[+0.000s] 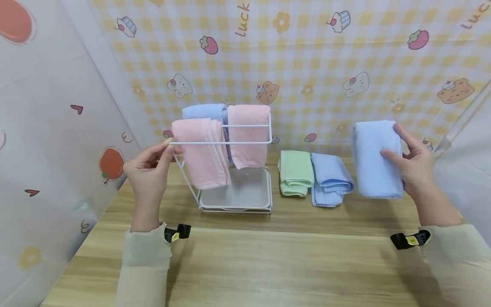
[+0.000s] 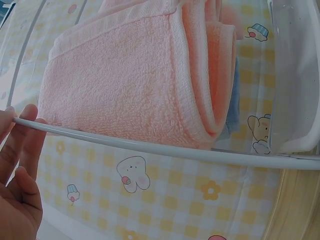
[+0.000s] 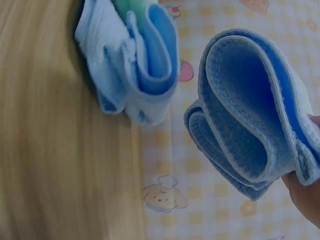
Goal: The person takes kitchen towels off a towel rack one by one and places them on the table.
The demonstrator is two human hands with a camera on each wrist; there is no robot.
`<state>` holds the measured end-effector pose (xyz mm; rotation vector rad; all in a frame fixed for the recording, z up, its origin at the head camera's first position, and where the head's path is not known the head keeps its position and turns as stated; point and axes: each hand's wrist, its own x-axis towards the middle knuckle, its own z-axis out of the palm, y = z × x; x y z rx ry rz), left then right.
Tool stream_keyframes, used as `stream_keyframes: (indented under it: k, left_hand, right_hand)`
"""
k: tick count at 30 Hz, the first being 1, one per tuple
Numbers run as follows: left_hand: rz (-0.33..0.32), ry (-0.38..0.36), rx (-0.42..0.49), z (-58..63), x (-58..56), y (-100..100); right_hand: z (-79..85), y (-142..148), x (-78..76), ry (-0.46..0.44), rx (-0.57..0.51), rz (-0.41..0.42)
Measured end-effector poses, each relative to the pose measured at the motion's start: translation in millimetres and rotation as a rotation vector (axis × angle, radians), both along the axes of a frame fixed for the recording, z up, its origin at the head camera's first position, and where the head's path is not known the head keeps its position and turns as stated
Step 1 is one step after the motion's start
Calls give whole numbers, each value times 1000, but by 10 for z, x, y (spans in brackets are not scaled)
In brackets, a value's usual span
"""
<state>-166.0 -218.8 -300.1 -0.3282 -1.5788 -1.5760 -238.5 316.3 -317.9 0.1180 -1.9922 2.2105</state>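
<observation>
My left hand [image 1: 149,170] pinches the front left corner of a white wire rack [image 1: 249,143] between thumb and fingers. In the left wrist view, the fingertips meet the end of the rail [image 2: 125,143]. A folded pink towel [image 1: 196,160] hangs on the rack close by that hand, with a blue towel [image 1: 203,111] behind it and another pink towel [image 1: 249,157] to its right. At the right, my right hand [image 1: 416,166] grips a folded blue towel [image 1: 377,160] by its right side, raised above the table. Its layered folds show in the right wrist view.
A grey tray [image 1: 249,187] forms the rack's base. Right of it, a folded green towel [image 1: 295,168] and a folded blue towel [image 1: 330,168] lie side by side on the wooden table [image 1: 276,268]. A checked, printed cloth [image 1: 307,59] hangs behind.
</observation>
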Motion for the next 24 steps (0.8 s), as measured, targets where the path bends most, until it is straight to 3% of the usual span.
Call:
stream_keyframes:
  k: [6,24]
  left_hand:
    - [49,-20,-35,20,19,13]
    - [9,-19,-16,31,33,25]
  right_hand:
    - [-130,146,-35,-78,132,8]
    - [-567,275,-334,-298,173,53]
